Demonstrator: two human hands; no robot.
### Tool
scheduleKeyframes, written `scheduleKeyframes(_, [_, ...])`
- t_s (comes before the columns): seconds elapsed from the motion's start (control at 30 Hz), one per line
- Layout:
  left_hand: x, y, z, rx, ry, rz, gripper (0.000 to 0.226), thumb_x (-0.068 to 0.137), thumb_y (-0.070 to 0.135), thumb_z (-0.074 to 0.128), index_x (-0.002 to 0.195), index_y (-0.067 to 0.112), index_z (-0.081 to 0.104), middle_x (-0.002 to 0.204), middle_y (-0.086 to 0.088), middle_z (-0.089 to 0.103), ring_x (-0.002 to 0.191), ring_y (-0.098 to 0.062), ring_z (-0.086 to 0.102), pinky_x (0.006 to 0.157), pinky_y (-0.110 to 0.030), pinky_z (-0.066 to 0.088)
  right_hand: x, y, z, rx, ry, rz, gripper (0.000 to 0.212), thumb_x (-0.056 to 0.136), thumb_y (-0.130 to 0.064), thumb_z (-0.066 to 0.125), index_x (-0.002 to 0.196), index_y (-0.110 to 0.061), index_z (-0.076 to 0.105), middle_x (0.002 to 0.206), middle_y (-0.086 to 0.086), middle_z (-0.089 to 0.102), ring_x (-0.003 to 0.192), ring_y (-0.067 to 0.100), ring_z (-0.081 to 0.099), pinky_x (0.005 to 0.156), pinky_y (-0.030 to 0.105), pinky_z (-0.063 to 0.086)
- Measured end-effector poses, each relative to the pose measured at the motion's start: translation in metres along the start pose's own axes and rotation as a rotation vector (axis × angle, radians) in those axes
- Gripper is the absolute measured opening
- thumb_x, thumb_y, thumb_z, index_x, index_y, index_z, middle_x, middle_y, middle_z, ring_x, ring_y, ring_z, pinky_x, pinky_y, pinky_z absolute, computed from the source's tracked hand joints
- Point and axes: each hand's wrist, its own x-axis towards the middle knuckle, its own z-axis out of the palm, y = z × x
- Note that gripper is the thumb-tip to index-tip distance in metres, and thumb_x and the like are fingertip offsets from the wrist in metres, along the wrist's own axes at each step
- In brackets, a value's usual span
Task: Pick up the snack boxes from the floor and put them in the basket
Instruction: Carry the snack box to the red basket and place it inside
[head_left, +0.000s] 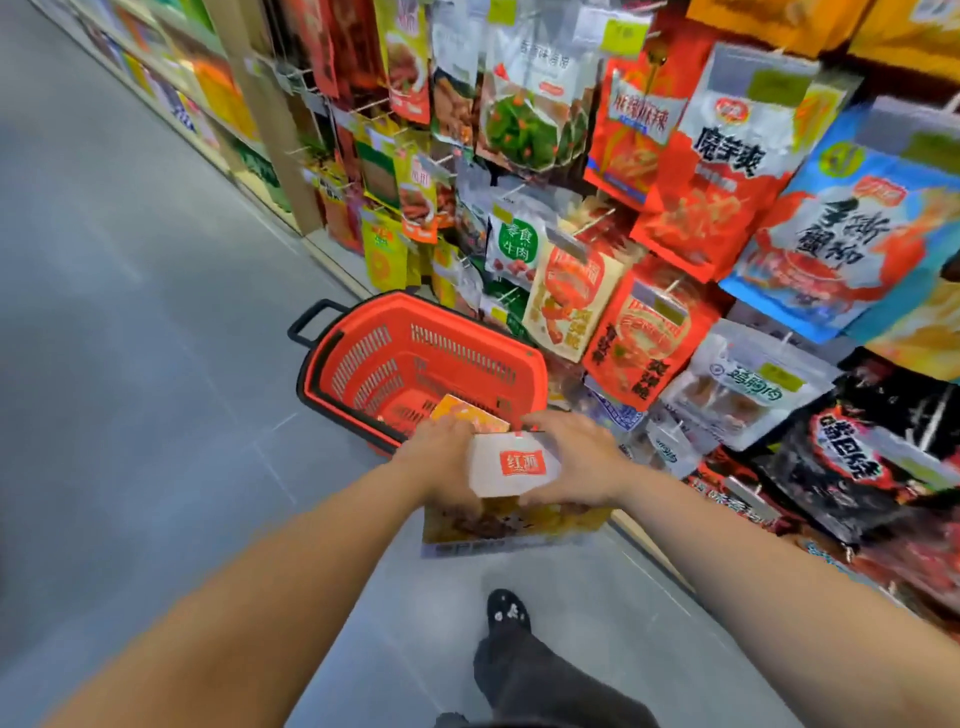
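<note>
White box: small white cardboard snack box (511, 465) with a red label, just before the near rim of the red slotted plastic basket (332, 364), probably heading in.
Grip: left hand (441, 457) and right hand (576, 457) clasp its two sides, fingers curled on it.
Others: one orange-yellow carton (467, 413) inside the basket; one wide yellow carton (519, 525) under the hands, carried or lying I cannot tell.
Count: three boxes, one basket.

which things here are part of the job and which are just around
Job: left hand and right hand gripping the white snack box; yellow box beneath it; orange box by the red basket.
Just around: hanging snack bags; far shelves; black shoe.
</note>
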Motion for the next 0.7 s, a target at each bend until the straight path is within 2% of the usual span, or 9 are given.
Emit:
scheduleKeyframes(0.13, [0.014, -0.061, -0.014, -0.266, 0.03, -0.193, 0.099, 0.048, 0.054, 0.079, 0.132, 0.019, 0.04, 0.125, -0.004, 0.046, 0.116, -0.024, 0.044, 0.099, -0.037, 0.045, 0.059, 0.008, -0.01, 0.21, -0.013, 0.073, 0.117, 0.062, -0.053, 0.083, 0.152, -0.025, 0.013, 0.159, 0.0, 0.016, 0.146, 0.023, 0.014, 0.115, 0.038, 0.016])
scheduleKeyframes(0.23, [0.022, -0.107, -0.028, -0.408, 0.08, -0.243, 0.091, 0.046, 0.047, 0.081, 0.126, 0.021, 0.046, 0.121, -0.002, 0.049, 0.112, -0.02, 0.047, 0.096, -0.037, 0.048, 0.105, 0.011, -0.018, 0.394, -0.083, 0.149, 0.127, 0.063, -0.038, 0.087, 0.154, -0.024, 0.0, 0.161, -0.001, 0.003, 0.148, 0.02, 0.01, 0.118, 0.038, 0.017])
scheduleKeyframes(0.3, [0.024, -0.128, -0.037, -0.444, 0.088, -0.221, 0.087, 0.047, 0.042, 0.082, 0.124, 0.021, 0.047, 0.119, 0.001, 0.049, 0.111, -0.017, 0.047, 0.094, -0.034, 0.049, 0.125, 0.009, -0.02, 0.48, -0.184, 0.175, 0.128, 0.064, -0.032, 0.088, 0.154, -0.024, -0.003, 0.16, -0.006, 0.001, 0.147, 0.016, 0.007, 0.118, 0.036, 0.018])
scheduleKeyframes(0.43, [0.042, -0.188, -0.05, -0.522, 0.03, -0.203, 0.087, 0.046, 0.037, 0.081, 0.123, 0.024, 0.044, 0.119, 0.001, 0.045, 0.112, -0.017, 0.045, 0.096, -0.036, 0.049, 0.192, -0.021, -0.009, 0.472, -0.369, 0.104, 0.132, 0.049, -0.037, 0.092, 0.152, -0.032, 0.01, 0.153, -0.014, 0.019, 0.141, 0.01, 0.021, 0.117, 0.036, 0.019])
scheduleKeyframes(0.5, [0.059, -0.223, -0.053, -0.554, 0.013, -0.204, 0.088, 0.043, 0.038, 0.081, 0.122, 0.026, 0.043, 0.119, 0.001, 0.045, 0.113, -0.018, 0.046, 0.095, -0.037, 0.051, 0.231, -0.029, 0.001, 0.513, -0.375, 0.119, 0.126, 0.045, -0.034, 0.093, 0.148, -0.032, 0.022, 0.148, -0.012, 0.034, 0.137, 0.011, 0.034, 0.115, 0.043, 0.03])
scheduleKeyframes(0.57, [0.076, -0.254, -0.057, -0.588, -0.001, -0.179, 0.09, 0.044, 0.033, 0.084, 0.123, 0.025, 0.043, 0.118, 0.002, 0.047, 0.113, -0.018, 0.047, 0.095, -0.037, 0.051, 0.254, -0.053, 0.0, 0.488, -0.282, 0.152, 0.116, 0.049, -0.027, 0.095, 0.144, -0.025, 0.029, 0.14, -0.01, 0.041, 0.131, 0.01, 0.039, 0.11, 0.04, 0.035])
scheduleKeyframes(0.63, [0.098, -0.279, -0.061, -0.602, -0.005, -0.134, 0.087, 0.051, 0.028, 0.085, 0.128, 0.022, 0.046, 0.119, 0.003, 0.051, 0.112, -0.016, 0.048, 0.097, -0.036, 0.048, 0.277, -0.07, 0.001, 0.504, -0.199, 0.201, 0.099, 0.059, -0.01, 0.09, 0.139, -0.016, 0.033, 0.13, -0.007, 0.039, 0.122, 0.01, 0.039, 0.1, 0.028, 0.034])
scheduleKeyframes(0.7, [0.127, -0.299, -0.062, -0.602, -0.007, -0.079, 0.078, 0.063, 0.035, 0.075, 0.134, 0.017, 0.047, 0.126, -0.003, 0.055, 0.116, -0.021, 0.051, 0.101, -0.036, 0.043, 0.306, -0.088, 0.002, 0.475, -0.046, 0.234, 0.09, 0.055, -0.011, 0.089, 0.13, -0.016, 0.04, 0.12, -0.003, 0.042, 0.114, 0.014, 0.043, 0.089, 0.028, 0.037])
